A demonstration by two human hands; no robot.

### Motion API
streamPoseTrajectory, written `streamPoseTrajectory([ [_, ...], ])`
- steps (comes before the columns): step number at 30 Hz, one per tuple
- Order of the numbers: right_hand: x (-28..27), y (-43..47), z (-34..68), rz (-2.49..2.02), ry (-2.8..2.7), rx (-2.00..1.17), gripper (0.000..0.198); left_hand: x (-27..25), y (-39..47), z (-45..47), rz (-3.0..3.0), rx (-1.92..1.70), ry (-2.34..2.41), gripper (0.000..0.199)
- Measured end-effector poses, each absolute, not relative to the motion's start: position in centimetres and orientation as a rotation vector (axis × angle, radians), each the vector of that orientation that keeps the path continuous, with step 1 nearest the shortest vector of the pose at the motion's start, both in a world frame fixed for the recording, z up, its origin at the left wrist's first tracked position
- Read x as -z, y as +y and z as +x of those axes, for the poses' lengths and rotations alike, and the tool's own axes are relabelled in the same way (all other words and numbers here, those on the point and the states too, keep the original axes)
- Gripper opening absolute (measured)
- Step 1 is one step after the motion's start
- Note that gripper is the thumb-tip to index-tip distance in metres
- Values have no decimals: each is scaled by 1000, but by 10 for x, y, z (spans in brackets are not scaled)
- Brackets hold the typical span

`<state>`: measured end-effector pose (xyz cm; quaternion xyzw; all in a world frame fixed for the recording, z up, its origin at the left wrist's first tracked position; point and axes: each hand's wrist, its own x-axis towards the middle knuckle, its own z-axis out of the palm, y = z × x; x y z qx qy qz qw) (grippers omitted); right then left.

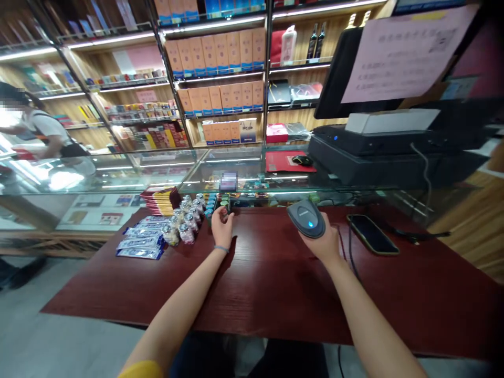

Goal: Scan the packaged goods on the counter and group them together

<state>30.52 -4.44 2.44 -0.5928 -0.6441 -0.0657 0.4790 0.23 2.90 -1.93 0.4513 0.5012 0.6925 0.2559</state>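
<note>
My right hand point(325, 241) is wrapped round a dark barcode scanner point(306, 218), held above the table with a small blue light on its top. My left hand point(222, 227) is beside a row of small blue-green packs point(210, 203), its fingers loosely curled and the thumb apart from them. I see nothing between those fingers. To the left of the packs stand several small jars point(189, 223) with shiny lids. Blue-and-silver sachets point(142, 239) lie in a stack further left, and behind them is a pile of red-and-gold packets point(160, 199).
On the dark red table point(255, 294), a phone point(373, 234) lies at the right near black cables. A glass display counter point(236, 163) runs behind, carrying a mouse point(301, 160) on a red pad. A monitor point(334, 79) stands right. Another person point(51, 131) is at far left.
</note>
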Motion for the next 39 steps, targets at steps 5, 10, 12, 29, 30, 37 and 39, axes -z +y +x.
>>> streamPoseTrajectory([
  [5,-11,-41,292,-1408,-1700,169,41,32,38,-13,1316,-1862,1437,47],
  [10,-8,-39,291,-1372,-1748,183,41,36,45,-10,1623,-1726,1577,66],
  [12,-9,-39,291,-1363,-1766,175,41,36,47,-9,1674,-1638,1640,77],
  [29,-11,-42,292,-1359,-1804,100,40,43,57,-11,1718,-1633,1554,44],
  [30,-12,-43,292,-1360,-1808,91,39,43,58,-11,1703,-1639,1549,41],
  [37,-15,-45,291,-1377,-1826,66,41,34,49,-10,1405,-1700,1242,34],
  [39,-18,-47,290,-1381,-1870,90,43,30,45,-8,1201,-1590,1028,43],
])
